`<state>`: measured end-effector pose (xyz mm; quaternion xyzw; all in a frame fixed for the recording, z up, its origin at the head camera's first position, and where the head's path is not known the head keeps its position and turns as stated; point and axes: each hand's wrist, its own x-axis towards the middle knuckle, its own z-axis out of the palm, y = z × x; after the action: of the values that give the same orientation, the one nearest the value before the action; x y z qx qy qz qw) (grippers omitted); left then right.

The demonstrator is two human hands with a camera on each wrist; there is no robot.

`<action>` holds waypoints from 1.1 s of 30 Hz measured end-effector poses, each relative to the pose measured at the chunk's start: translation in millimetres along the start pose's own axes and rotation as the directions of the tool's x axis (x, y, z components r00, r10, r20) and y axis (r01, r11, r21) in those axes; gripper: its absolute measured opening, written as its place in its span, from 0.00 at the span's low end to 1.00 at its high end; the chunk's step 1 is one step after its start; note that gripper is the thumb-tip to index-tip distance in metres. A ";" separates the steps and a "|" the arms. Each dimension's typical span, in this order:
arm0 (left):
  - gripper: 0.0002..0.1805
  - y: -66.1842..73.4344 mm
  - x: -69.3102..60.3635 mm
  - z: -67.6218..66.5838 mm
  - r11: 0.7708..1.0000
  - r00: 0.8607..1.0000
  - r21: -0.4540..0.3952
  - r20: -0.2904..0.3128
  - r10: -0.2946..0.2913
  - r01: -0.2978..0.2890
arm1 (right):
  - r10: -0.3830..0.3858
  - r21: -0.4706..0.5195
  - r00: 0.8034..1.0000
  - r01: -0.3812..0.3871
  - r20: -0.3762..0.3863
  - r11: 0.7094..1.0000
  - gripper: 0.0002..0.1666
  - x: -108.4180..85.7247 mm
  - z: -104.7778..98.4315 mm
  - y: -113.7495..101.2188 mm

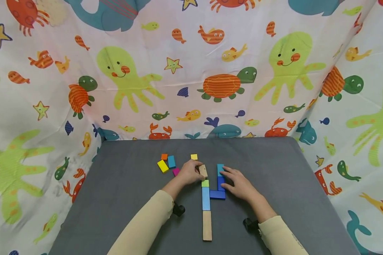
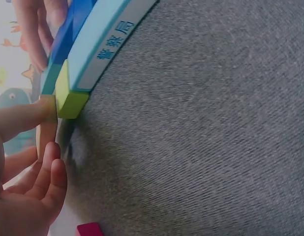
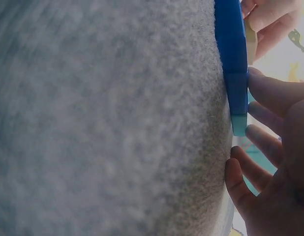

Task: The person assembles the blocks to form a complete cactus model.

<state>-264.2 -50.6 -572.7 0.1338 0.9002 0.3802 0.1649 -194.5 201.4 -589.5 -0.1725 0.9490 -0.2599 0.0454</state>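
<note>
My left hand (image 1: 190, 173) pinches a plain wooden block (image 1: 203, 171), slightly tilted, just beyond a small lime-green block (image 1: 205, 183). In the left wrist view this wooden block (image 2: 47, 127) sits between thumb and fingers, close to the green one. Nearer me, a light blue block (image 1: 205, 199) with printed characters and a long wooden block (image 1: 207, 226) continue the column. Fingers of my right hand (image 1: 240, 185) are spread over a teal block (image 1: 220, 169) and an upright-lying blue block (image 1: 221, 183), lightly touching their side. Another blue block (image 1: 217, 194) lies crosswise, joining the column.
Left of the column lie loose blocks: orange (image 1: 164, 156), yellow (image 1: 162, 166), blue (image 1: 171, 162) and magenta (image 1: 176, 171). A small yellow block (image 1: 194, 156) lies beyond my left hand. The grey table (image 1: 131, 198) ends at a sea-animal curtain (image 1: 178, 117).
</note>
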 end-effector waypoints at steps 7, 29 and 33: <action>0.34 -4.6 -0.6 3.0 1.000 0.999 -0.005 0.032 0.024 -0.024 | 0.021 -0.001 1.000 -0.021 0.010 1.000 0.36 -0.7 -0.3 -0.9; 0.24 -11.3 -2.2 5.9 0.994 0.994 0.018 0.010 0.109 -0.109 | 0.006 0.011 1.000 -0.006 -0.023 1.000 0.35 -2.2 2.2 1.6; 0.24 -12.2 -2.4 7.0 0.994 0.994 0.023 0.016 0.110 -0.110 | 0.005 0.011 1.000 -0.005 -0.022 1.000 0.35 -2.0 2.1 1.3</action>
<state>-260.6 -55.2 -585.8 0.1878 0.8947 0.3771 0.1486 -192.6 202.1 -592.1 -0.1670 0.9485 -0.2668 0.0365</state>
